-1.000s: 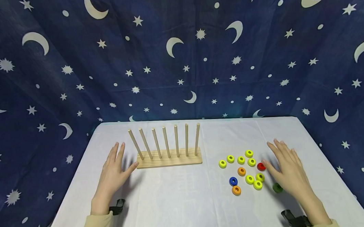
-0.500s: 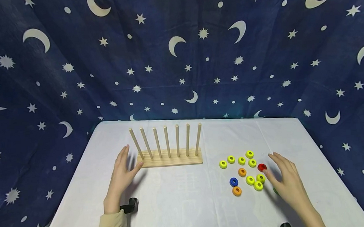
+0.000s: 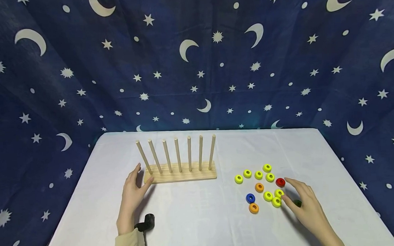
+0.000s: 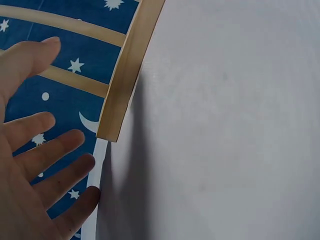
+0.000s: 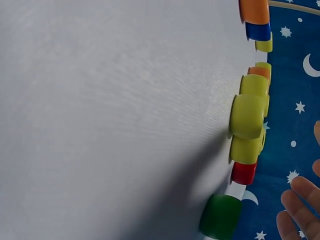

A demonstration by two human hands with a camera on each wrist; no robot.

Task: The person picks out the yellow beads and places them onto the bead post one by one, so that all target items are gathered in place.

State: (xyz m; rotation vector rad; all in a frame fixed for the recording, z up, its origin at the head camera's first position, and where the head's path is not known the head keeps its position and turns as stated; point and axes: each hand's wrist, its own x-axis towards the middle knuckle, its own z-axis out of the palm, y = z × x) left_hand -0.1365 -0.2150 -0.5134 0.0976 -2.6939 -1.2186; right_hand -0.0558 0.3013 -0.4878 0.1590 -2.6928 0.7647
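Observation:
A wooden stand (image 3: 183,176) with several upright pegs lies toward the back left of the table. Beside its left end is my left hand (image 3: 131,195), fingers spread and nothing held; the left wrist view shows the fingers (image 4: 50,145) near the end of the base. Whether the thumb touches the stand I cannot tell. My right hand (image 3: 306,208) hovers at the right of a group of rings, its thumb and fingers apart around no object. Closest to it are a red ring (image 3: 280,182), a yellow ring (image 3: 276,202) and a dark green ring (image 5: 221,216), partly hidden by the hand in the head view.
More yellow rings (image 3: 258,175) lie scattered left of the right hand, with two orange rings (image 3: 254,208) and a blue ring (image 3: 250,198). The table (image 3: 195,223) has a white cloth. A dark blue star-and-moon curtain (image 3: 167,57) hangs behind it.
My left hand has moved right, closer to the end of the stand. My right hand has come down and slightly nearer the table's front, beside the rings. The rings and stand stay put.

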